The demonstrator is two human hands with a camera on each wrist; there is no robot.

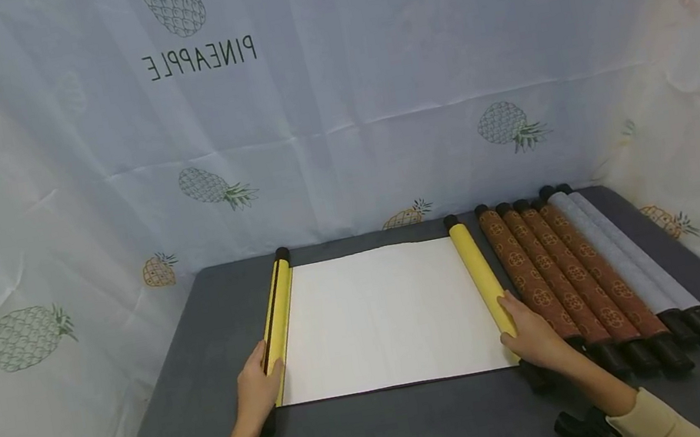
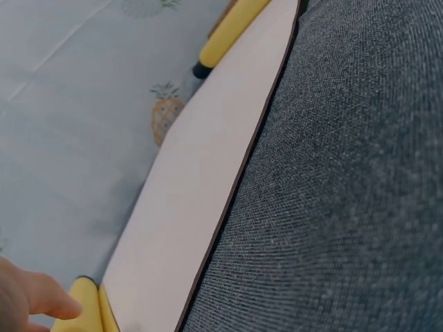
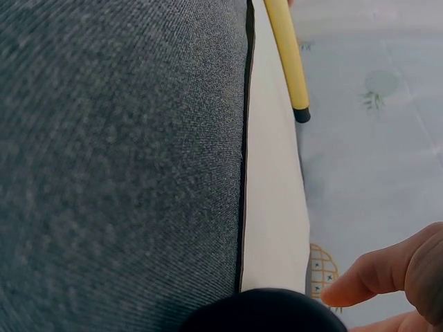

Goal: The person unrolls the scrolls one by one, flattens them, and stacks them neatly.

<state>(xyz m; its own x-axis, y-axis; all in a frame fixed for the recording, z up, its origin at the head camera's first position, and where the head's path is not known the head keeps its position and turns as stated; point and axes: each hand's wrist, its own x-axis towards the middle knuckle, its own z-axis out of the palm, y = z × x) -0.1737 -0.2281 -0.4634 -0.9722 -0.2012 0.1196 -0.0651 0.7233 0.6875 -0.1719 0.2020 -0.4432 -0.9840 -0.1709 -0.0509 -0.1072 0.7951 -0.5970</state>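
- The left hand (image 1: 258, 382) has its fingers and thumb clamped on the near half of the left yellow roll (image 1: 281, 305), which has a dark stripe along it.
- The right hand (image 1: 532, 335) has its fingers and thumb clamped on the near half of the right yellow roll (image 1: 475, 259).
- Black ends of both rolls show beyond the fingers and on the near side of them.
- The white sheet (image 1: 382, 322) lies flat on the bench (image 1: 402, 436), between the two sets of fingers, spanning from roll to roll.
- Just right of the right fingers lie four brown patterned rolls (image 1: 531, 280), side by side; two grey rolls (image 1: 613, 258) lie beyond them.
- A pineapple-printed curtain (image 1: 329, 97) hangs behind, well beyond the fingers.
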